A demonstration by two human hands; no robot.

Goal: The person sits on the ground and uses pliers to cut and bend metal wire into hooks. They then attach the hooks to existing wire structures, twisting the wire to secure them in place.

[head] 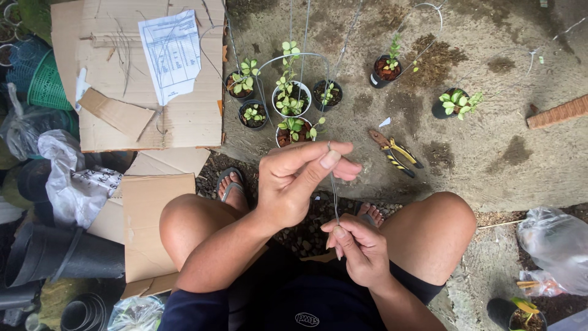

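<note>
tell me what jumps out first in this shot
Dead centre, the left hand and right hand pinch a thin wire taut between them, above bare knees. Just beyond stands a cluster of small potted plants on the concrete, with yellow-handled pliers lying to their right.

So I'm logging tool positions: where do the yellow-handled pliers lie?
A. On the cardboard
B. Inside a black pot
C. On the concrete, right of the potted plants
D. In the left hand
C: the pliers lie on the concrete just right of the pots, while both hands, left hand and right hand, pinch a wire.
</note>
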